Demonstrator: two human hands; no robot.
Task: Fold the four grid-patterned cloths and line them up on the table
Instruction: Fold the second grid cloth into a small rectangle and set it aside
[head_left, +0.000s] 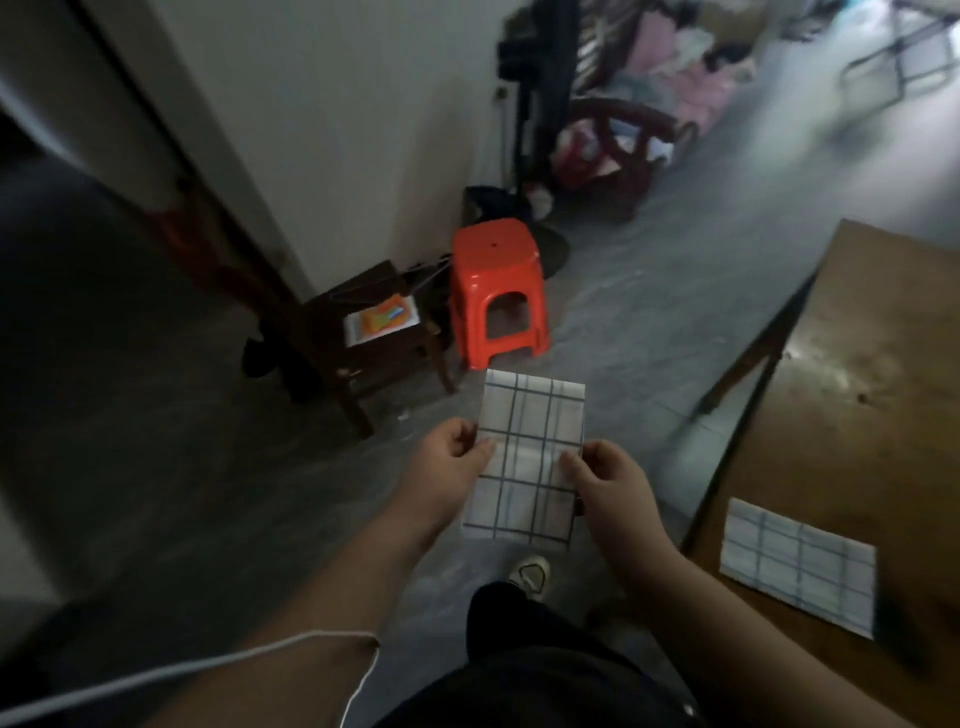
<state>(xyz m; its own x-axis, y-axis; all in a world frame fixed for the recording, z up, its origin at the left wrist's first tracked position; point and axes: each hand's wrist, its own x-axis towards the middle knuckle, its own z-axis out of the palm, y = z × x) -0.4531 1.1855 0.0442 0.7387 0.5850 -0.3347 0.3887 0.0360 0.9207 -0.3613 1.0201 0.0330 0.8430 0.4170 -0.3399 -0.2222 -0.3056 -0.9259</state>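
A white cloth with a dark grid (527, 457), folded into a narrow rectangle, hangs in the air over the floor in front of me. My left hand (449, 470) pinches its left edge and my right hand (610, 486) pinches its right edge, about halfway up. A second folded grid cloth (800, 564) lies flat near the front left corner of the brown wooden table (872, 364) on my right. No other grid cloths are in view.
An orange plastic stool (496, 291) stands on the grey floor ahead, beside a dark wooden chair (363, 332) holding a booklet. A wall and doorway are to the left. Cluttered furniture sits at the back. My leg and shoe (530, 571) are below the cloth.
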